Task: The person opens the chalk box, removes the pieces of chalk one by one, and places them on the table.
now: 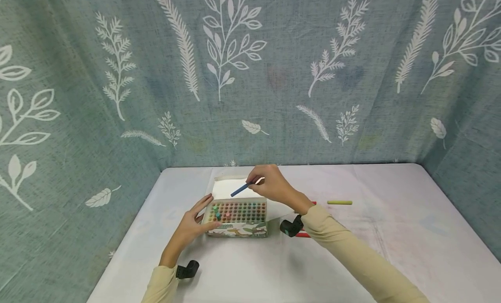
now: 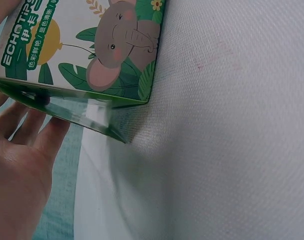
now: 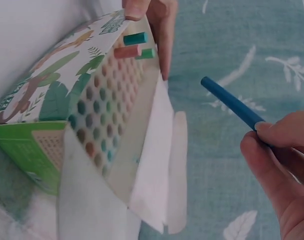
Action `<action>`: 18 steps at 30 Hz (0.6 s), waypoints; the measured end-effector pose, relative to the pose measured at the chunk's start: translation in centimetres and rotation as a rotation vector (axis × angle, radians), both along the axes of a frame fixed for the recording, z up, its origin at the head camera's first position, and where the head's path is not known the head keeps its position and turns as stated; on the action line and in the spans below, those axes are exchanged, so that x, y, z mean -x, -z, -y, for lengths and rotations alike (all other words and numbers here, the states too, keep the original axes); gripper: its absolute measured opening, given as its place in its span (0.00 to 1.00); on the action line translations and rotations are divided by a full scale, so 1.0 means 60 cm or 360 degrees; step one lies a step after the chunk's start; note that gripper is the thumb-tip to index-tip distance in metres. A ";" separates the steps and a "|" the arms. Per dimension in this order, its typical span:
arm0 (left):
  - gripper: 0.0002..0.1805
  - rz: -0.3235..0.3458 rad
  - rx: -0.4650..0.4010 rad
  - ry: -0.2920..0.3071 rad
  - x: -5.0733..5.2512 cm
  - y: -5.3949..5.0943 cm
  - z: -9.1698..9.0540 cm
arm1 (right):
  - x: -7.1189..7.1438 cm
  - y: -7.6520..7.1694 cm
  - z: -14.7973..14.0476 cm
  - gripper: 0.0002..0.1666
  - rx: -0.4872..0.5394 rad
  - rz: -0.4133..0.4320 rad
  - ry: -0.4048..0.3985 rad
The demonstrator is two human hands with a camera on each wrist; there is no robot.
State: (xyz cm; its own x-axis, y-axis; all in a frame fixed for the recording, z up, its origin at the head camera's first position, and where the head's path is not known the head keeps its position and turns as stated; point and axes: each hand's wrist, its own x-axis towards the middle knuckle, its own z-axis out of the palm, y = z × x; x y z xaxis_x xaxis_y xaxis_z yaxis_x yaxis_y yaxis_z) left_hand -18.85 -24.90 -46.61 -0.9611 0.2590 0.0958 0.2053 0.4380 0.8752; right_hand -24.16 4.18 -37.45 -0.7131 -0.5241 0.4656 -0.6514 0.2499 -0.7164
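Note:
A blue chalk stick point(image 1: 239, 190) is pinched between thumb and fingers of my right hand point(image 1: 272, 181), held in the air above the box's raised lid flap. In the right wrist view the chalk point(image 3: 232, 102) slants up and away from the fingertips. My left hand point(image 1: 191, 225) grips the left end of an open printed cardboard box point(image 1: 242, 231), thumb at the front edge and fingers towards the back. Rows of holes with coloured chalk ends fill the box. A teal stick point(image 3: 135, 38), a pink stick point(image 3: 127, 51) and green chalk point(image 3: 145, 54) stick up near the left hand.
A yellow-green chalk stick point(image 1: 339, 202) lies on the white tablecloth point(image 1: 411, 233) to the right. Red chalk point(image 1: 302, 235) shows beside the right wrist, partly hidden by the arm. Behind the table hangs a leaf-patterned curtain point(image 1: 282, 120). White box flaps point(image 3: 150, 165) stand open.

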 end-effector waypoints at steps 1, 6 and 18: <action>0.46 0.0004 0.0002 0.0006 -0.004 -0.007 -0.003 | -0.002 0.001 -0.004 0.05 0.0014 0.0008 0.0011; 0.47 0.0030 -0.0008 0.0019 -0.019 -0.038 -0.015 | -0.007 0.009 -0.024 0.06 0.0065 0.0023 0.0061; 0.47 0.0040 -0.0022 0.0028 -0.014 -0.031 -0.011 | -0.015 0.018 -0.084 0.05 0.0242 0.0181 0.0197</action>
State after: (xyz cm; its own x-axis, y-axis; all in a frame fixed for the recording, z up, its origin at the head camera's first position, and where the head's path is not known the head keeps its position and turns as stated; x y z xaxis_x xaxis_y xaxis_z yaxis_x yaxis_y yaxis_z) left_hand -18.02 -24.26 -44.73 -0.9586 0.2748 0.0753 0.1907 0.4225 0.8861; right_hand -23.24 9.21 -38.50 -0.8202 -0.3592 0.4453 -0.5353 0.2068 -0.8190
